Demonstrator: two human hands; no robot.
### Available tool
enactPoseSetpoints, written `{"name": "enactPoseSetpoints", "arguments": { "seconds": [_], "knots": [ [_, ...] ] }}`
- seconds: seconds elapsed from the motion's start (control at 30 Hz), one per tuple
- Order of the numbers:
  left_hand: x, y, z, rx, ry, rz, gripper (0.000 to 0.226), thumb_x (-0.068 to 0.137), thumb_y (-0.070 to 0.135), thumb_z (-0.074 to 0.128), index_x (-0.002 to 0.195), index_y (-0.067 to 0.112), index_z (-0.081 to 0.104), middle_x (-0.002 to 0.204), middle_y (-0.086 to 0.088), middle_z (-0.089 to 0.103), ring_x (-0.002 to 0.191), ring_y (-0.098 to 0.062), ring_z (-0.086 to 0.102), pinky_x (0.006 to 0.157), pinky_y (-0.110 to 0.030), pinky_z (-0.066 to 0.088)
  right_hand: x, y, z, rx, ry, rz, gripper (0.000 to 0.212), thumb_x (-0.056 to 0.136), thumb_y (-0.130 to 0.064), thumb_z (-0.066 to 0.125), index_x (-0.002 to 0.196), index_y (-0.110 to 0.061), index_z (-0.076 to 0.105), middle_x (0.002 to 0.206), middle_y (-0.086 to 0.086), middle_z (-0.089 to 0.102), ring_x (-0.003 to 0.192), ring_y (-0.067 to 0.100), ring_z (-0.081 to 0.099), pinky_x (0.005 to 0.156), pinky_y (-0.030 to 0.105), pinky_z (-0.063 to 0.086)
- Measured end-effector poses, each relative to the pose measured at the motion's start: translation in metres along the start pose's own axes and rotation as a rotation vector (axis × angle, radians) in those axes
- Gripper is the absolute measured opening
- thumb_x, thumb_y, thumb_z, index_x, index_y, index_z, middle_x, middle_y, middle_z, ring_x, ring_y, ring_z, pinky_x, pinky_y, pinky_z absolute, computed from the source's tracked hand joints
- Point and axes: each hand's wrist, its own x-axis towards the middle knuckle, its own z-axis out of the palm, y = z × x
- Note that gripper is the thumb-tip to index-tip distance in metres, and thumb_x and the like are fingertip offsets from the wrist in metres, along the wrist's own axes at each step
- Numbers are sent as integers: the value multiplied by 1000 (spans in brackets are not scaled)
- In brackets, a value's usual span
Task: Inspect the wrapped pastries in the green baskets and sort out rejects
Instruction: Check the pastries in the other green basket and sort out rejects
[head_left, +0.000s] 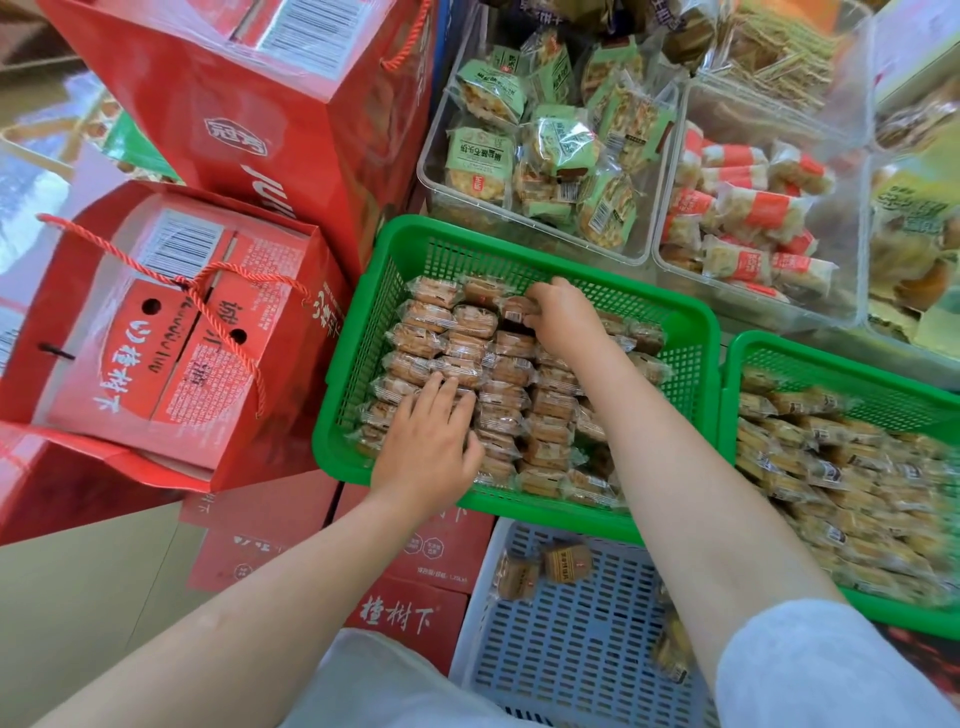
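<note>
While both hands work the near green basket (691, 332), I log the head view as follows.
Left hand (431, 441): fingers spread flat, pressing on the wrapped pastries (511, 374) at the front rows.
Right hand (563, 317): fingers curled, pinching one brown pastry (514, 310) at the far row.
Step advice: I would lift that single pack clear, keeping the left palm down so neighbours stay in rows.
Second green basket (831, 358): just right, full (yellower packs).
Reject tray: blue-grey crate (571, 649) below, few packs inside.
Surroundings: red gift boxes (171, 332) left; clear bins (644, 197) of snacks behind.
</note>
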Motion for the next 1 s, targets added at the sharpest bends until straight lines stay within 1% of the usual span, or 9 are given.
{"name": "enactPoseSetpoints", "arguments": {
  "seconds": [0.13,0.37,0.5,0.6,0.67,0.77,0.83,0.93,1.0],
  "knots": [
    [-1,1,-1,10,-9,-4,58,102,38,33,155,14,34,164,-10,27,155,-25,11,123,-43,13,-6,-1,-5,11,46,-48,38,96,1,54,133,-7,50,127,16,51,104,34,58,77,36,46],
    [-1,2,-2,26,-18,-5,59,102,38,31,156,14,31,164,-9,24,155,-24,8,124,-42,11,-51,0,-41,217,103,-76,39,102,-13,52,140,-9,46,137,8,54,123,26,53,99,35,43],
    [-2,3,-4,-1,-19,-14,58,103,38,31,156,15,30,165,-8,22,155,-23,7,125,-42,9,-115,-2,-55,711,177,89,28,101,-22,55,127,-13,57,116,1,65,104,20,64,95,41,53],
    [-2,2,-6,-62,-9,-27,57,104,39,30,157,16,26,166,-7,19,155,-23,6,125,-42,6,-173,-14,-56,1265,144,198,22,103,-19,52,120,-8,61,103,10,73,92,26,72,88,45,58],
    [-11,4,-18,-266,29,-54,57,105,46,28,156,19,27,163,-5,27,153,-22,17,125,-44,15,-211,-23,-57,1543,123,219,19,104,-15,48,116,-6,60,93,12,74,82,27,72,78,40,59],
    [-44,28,-65,-1087,41,-150,52,103,58,29,146,31,45,137,1,59,126,-17,55,109,-49,44,-257,-33,-51,1733,85,229,6,103,-12,48,107,-9,52,91,15,71,74,27,70,67,34,59],
    [-69,43,-90,-1514,-114,-193,44,95,59,49,132,37,58,120,-4,67,110,-28,64,94,-54,55,-280,-39,-44,1778,34,205,3,101,-12,51,102,-10,49,92,16,70,74,28,70,67,35,59],
    [-105,51,-101,-1470,-129,-37,37,87,28,74,122,27,63,105,-4,74,88,-30,71,62,-39,62,-308,-49,-36,1824,-33,157,15,93,-22,57,100,-10,51,94,13,70,82,27,70,71,38,59],
    [-122,51,-103,-1488,-86,-60,35,91,13,70,123,15,58,99,-2,75,83,-25,70,56,-32,58,-323,-54,-32,1826,-37,158,17,97,-23,54,103,-7,57,97,12,70,87,25,69,70,36,58]
  ]
}}
